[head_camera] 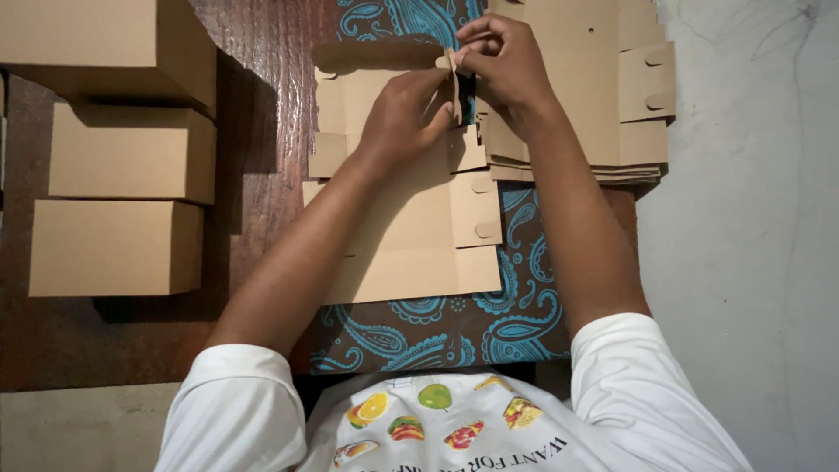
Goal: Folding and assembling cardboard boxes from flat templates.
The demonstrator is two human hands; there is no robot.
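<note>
Right now both hands meet over a flat die-cut cardboard blank, plain brown, with scored panels and small rounded locking tabs along its right edge. Its far side wall is folded up, casting a shadow. The blank lies on a blue paisley cloth, just in front of the person. The left hand pinches a small corner flap of the raised wall between thumb and fingers; the right hand pinches the same flap from the other side, fingertips pressed together. A stack of unfolded blanks sits to the right, touching the blank's edge. Three folded boxes stand on the dark wood well to the left.
</note>
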